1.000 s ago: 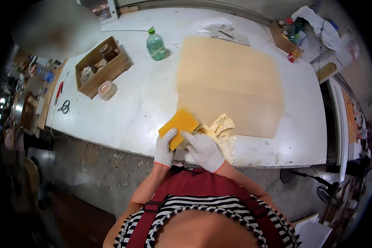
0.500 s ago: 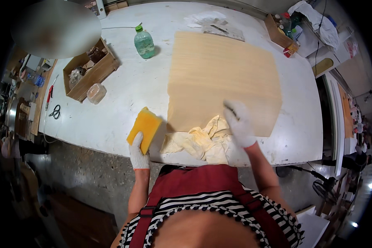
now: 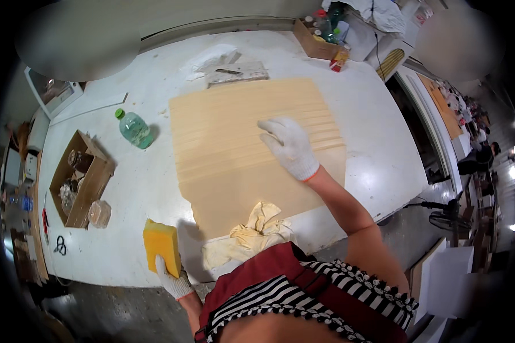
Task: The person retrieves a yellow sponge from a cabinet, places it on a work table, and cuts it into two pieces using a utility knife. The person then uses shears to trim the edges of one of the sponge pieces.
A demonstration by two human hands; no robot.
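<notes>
Gripped along its lower edge, a thick yellow sponge (image 3: 161,246) stands up in my left hand (image 3: 173,280), which wears a white knit glove, by the table's near edge. My right hand (image 3: 290,146), gloved the same way, is over a thin tan sheet (image 3: 234,183). Its fingers reach left, slightly bent, with a gap between them and the thumb, and I see nothing held there. Ripples run across the far half of the sheet; its left edge is ragged. A crumpled cream cloth (image 3: 260,231) lies on the sheet's near edge and the table.
The white table (image 3: 386,171) carries a green-capped bottle (image 3: 135,130), a wooden box (image 3: 91,197) of odds and ends, a wrapped lump (image 3: 99,214) and scissors (image 3: 60,246) at left. Farther back are a flat grey plate (image 3: 240,74) and a box of bottles (image 3: 315,43).
The view has turned and shifted. My right hand has moved away from beside the cloth to the far half of the sheet, where ripples now show. My left hand keeps the sponge.
</notes>
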